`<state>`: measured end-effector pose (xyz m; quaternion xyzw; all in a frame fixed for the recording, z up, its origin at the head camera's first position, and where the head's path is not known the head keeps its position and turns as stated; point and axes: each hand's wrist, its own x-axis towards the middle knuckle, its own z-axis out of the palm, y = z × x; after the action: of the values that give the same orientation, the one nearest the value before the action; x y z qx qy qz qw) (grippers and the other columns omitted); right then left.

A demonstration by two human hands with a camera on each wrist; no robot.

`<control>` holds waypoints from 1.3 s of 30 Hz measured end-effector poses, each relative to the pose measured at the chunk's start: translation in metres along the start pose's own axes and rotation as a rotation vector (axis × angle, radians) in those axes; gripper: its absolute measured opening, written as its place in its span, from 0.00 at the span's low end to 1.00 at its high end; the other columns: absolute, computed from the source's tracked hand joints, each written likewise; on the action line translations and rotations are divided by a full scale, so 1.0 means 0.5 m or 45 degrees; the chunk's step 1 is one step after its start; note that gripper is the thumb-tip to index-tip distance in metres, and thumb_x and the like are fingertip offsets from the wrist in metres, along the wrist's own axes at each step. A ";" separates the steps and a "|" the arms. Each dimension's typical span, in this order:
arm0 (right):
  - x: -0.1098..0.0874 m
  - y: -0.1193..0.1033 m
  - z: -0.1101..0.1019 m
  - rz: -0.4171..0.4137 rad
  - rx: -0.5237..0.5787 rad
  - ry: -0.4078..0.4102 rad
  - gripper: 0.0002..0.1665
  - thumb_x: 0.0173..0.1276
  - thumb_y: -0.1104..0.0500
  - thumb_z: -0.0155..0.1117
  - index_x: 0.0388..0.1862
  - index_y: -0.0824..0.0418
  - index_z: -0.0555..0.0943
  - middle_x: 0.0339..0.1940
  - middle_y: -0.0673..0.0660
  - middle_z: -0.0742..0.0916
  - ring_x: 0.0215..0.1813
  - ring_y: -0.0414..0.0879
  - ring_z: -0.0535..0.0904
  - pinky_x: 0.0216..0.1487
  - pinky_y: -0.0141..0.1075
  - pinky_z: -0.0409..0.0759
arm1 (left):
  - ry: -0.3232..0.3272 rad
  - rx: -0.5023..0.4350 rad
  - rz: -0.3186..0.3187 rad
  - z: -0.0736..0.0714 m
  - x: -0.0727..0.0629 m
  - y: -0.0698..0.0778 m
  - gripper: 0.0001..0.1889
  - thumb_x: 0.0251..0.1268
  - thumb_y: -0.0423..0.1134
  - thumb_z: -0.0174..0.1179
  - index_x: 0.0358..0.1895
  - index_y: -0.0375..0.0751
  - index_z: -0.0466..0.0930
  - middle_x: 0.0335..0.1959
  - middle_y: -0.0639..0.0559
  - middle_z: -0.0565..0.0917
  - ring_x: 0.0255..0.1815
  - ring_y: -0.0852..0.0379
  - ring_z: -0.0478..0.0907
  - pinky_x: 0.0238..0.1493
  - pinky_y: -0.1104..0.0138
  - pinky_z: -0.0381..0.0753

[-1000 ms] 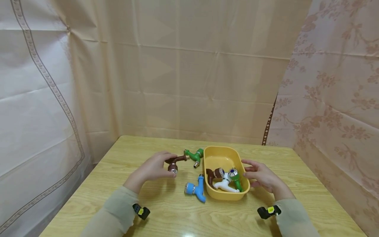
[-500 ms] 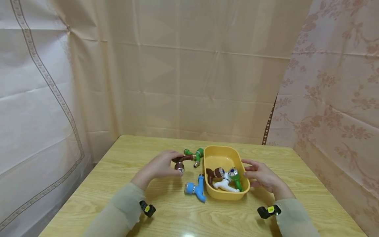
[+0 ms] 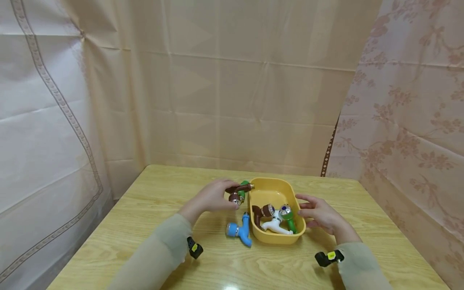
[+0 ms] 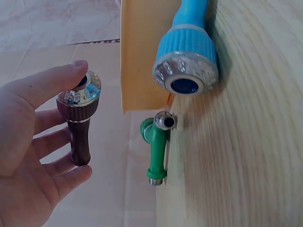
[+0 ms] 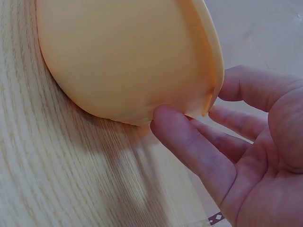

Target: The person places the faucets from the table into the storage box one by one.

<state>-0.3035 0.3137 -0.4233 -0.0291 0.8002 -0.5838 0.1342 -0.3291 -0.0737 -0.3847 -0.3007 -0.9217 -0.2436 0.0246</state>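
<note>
My left hand (image 3: pixel 214 196) holds a brown faucet (image 4: pixel 79 111) above the table, just left of the yellow basin. Its thumb presses the knob's chrome end, and the fingers lie against the other side. The faucet's threaded tip reaches over the basin's left rim in the head view. With fairly straight fingers, my right hand (image 3: pixel 320 215) touches the right side of the yellow basin (image 3: pixel 277 239). Inside the basin lie another brown faucet (image 3: pixel 257 217), a white faucet (image 3: pixel 276 227) and a green faucet (image 3: pixel 289 221).
A blue faucet (image 3: pixel 244 231) lies on the wooden table (image 3: pixel 159 209) at the basin's front left. Another green faucet (image 4: pixel 157 149), partly hidden by my left hand in the head view, lies beside the basin's far left side. Curtains (image 3: pixel 235 100) hang behind the table.
My left hand has carried the brown faucet rightward and slightly away, from over the table's left part to the basin's left rim. The right hand and the basin have stayed put.
</note>
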 end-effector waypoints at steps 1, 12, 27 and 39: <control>0.000 0.000 0.000 0.000 -0.001 0.000 0.43 0.71 0.66 0.66 0.81 0.61 0.59 0.73 0.77 0.68 0.58 0.57 0.81 0.48 0.50 0.86 | 0.006 0.002 0.008 0.001 0.006 0.004 0.40 0.57 0.57 0.74 0.73 0.49 0.72 0.69 0.49 0.75 0.68 0.46 0.72 0.66 0.48 0.71; 0.002 -0.001 -0.002 0.010 -0.010 0.013 0.43 0.70 0.65 0.67 0.81 0.60 0.60 0.73 0.76 0.68 0.59 0.57 0.81 0.48 0.50 0.86 | 0.009 0.046 0.015 0.008 0.068 0.044 0.41 0.59 0.59 0.72 0.75 0.53 0.70 0.73 0.50 0.71 0.72 0.46 0.67 0.69 0.49 0.69; -0.003 0.003 0.001 -0.004 0.010 -0.001 0.43 0.71 0.65 0.66 0.81 0.61 0.59 0.72 0.77 0.68 0.59 0.58 0.81 0.48 0.50 0.86 | 0.032 0.106 -0.028 0.034 0.130 0.080 0.41 0.59 0.62 0.71 0.75 0.53 0.70 0.75 0.49 0.69 0.73 0.47 0.65 0.69 0.49 0.69; 0.004 0.004 -0.001 -0.007 0.025 -0.004 0.43 0.71 0.67 0.65 0.81 0.61 0.60 0.73 0.77 0.68 0.61 0.60 0.80 0.49 0.51 0.85 | 0.097 0.197 -0.035 0.074 0.170 0.093 0.41 0.59 0.63 0.70 0.74 0.53 0.71 0.72 0.51 0.73 0.70 0.49 0.69 0.66 0.53 0.74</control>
<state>-0.3052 0.3142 -0.4253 -0.0309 0.7941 -0.5920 0.1342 -0.3684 0.0221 -0.3810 -0.2758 -0.9402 -0.1834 0.0796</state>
